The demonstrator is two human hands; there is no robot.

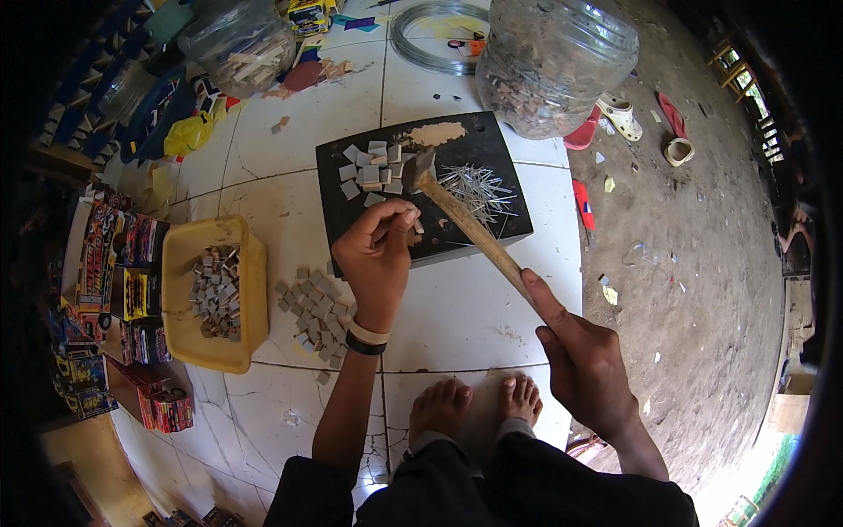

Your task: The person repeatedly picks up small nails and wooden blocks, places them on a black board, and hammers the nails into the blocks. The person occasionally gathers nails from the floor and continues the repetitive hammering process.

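My right hand (587,362) is closed round the lower end of a hammer's wooden handle (481,235). The hammer's metal head (421,170) is over a black block (499,145), between small grey square pieces (376,165) and a heap of thin nails (479,195). At the block's near edge, my left hand (378,256) pinches a small light-coloured piece (419,226) between thumb and forefinger. Its exact shape is partly hidden by the fingertips. Tan powder (435,133) lies along the block's far side. More grey squares (318,309) are scattered on the tiles beside my left forearm.
A yellow tub (255,303) of similar pieces stands at left, beside stacked colourful boxes (92,255). Behind the block are a wire coil (397,46) and two large clear plastic jars (562,83) (241,53). The tiles end at right; footwear (622,119) lies on the rough ground beyond.
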